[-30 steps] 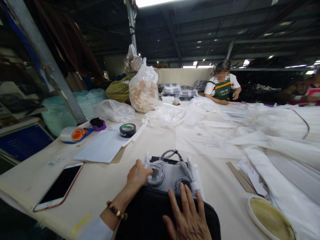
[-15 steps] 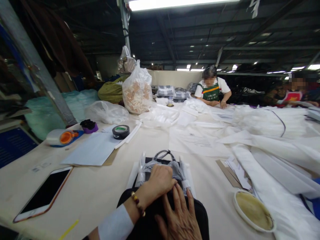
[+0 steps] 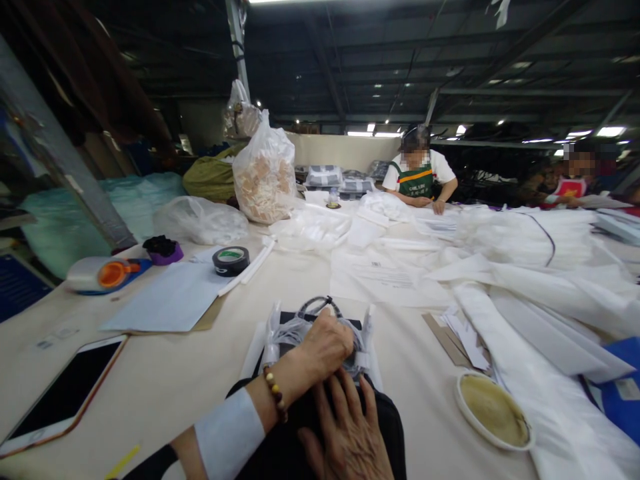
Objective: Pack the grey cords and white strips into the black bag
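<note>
A black bag (image 3: 285, 450) lies on the table in front of me, below both hands. Grey straps (image 3: 293, 331) sit bunched at its far end, with clear plastic wrap (image 3: 271, 333) at the sides and a dark loop handle (image 3: 307, 303) beyond. My left hand (image 3: 325, 343), wearing a beaded bracelet, is closed over the straps; its fingertips and whatever they grip are hidden. Flat on the bag rests my right hand (image 3: 350, 423), fingers spread, its fingertips just below the left hand.
On the left are a phone (image 3: 65, 390), a blue-white sheet (image 3: 165, 297), black tape (image 3: 231, 260) and a tape dispenser (image 3: 107, 273). At right stand a round dish (image 3: 493, 410) and white sheeting (image 3: 530, 360). A co-worker (image 3: 417, 173) works across the table.
My left hand has shifted slightly up over the straps, toward the loop handle. My right hand stays flat on the bag. The whole view has moved a little.
</note>
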`<state>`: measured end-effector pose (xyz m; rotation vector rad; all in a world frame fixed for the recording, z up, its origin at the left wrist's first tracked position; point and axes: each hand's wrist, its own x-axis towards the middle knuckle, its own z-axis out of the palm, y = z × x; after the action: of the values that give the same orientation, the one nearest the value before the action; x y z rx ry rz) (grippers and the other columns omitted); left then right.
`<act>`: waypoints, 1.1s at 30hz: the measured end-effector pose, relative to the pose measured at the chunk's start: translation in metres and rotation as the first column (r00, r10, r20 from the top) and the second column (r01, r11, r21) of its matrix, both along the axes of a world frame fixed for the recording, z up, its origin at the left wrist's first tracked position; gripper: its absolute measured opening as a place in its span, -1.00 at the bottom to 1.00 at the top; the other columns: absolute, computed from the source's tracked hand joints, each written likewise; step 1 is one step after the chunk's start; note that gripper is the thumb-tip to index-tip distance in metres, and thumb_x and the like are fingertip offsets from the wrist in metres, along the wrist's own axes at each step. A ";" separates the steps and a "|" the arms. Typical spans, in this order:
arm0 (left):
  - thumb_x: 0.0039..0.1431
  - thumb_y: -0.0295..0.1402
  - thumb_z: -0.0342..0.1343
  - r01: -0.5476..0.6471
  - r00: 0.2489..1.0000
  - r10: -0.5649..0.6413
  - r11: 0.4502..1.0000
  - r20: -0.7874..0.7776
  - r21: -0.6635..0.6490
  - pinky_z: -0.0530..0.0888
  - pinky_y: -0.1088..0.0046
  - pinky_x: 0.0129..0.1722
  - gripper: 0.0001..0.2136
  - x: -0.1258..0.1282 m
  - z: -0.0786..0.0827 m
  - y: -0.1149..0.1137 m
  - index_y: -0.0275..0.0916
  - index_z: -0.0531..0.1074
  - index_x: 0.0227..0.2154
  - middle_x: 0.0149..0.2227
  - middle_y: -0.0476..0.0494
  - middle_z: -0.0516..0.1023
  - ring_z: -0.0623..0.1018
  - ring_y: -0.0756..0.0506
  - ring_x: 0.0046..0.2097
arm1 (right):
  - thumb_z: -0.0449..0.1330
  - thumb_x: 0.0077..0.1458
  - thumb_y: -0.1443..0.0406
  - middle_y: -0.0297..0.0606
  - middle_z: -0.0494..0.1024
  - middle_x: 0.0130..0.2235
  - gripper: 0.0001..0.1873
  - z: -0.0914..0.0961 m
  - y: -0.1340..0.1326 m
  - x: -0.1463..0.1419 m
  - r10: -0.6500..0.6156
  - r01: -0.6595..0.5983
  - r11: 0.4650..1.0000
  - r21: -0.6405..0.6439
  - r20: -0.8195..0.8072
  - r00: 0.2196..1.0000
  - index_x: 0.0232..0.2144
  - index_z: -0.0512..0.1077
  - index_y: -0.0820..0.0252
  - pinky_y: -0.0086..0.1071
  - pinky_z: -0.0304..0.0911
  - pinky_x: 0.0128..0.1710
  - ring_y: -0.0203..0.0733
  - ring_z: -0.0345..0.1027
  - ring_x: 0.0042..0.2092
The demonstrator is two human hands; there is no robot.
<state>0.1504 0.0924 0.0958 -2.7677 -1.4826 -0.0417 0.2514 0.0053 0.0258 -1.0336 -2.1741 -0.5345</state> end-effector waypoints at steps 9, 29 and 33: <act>0.17 -0.56 -0.18 -0.229 0.916 0.067 0.898 0.396 0.377 0.47 0.25 -0.23 -0.74 -0.005 -0.039 -0.048 -0.43 0.26 -0.10 -0.28 -0.26 0.43 0.44 -0.15 -0.24 | 0.02 0.05 0.05 -0.15 0.47 -0.10 -0.52 -0.020 0.017 0.014 0.053 -0.065 0.994 0.085 0.140 0.989 -0.03 0.35 0.13 -0.13 0.01 -0.03 0.00 0.20 0.00; 0.14 -0.65 -0.26 -0.468 0.787 0.320 0.867 0.527 0.174 0.44 0.32 -0.09 -0.69 -0.008 -0.042 -0.023 -0.32 0.31 -0.17 -0.22 -0.19 0.43 0.43 -0.08 -0.12 | -0.08 0.18 0.25 -0.27 0.57 -0.28 -0.67 -0.039 0.015 -0.003 0.024 -0.007 0.997 0.082 -0.211 0.977 -0.28 0.48 0.18 -0.28 0.07 0.00 -0.15 0.36 -0.18; 0.13 -0.63 -0.14 -0.496 0.820 0.436 0.865 0.370 0.080 0.39 0.21 -0.10 -0.77 -0.005 -0.026 0.009 -0.35 0.40 -0.30 -0.26 -0.21 0.47 0.43 -0.15 -0.14 | -0.09 0.19 0.27 -0.22 0.56 -0.30 -0.67 -0.033 0.013 -0.009 0.007 0.018 0.996 0.087 -0.274 0.962 -0.26 0.46 0.22 -0.27 0.08 -0.02 -0.14 0.35 -0.17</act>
<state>0.1457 0.1015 0.0697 -2.2608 -2.0869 -0.6454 0.2427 0.0180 -0.0072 -1.0018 -1.8882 -0.4570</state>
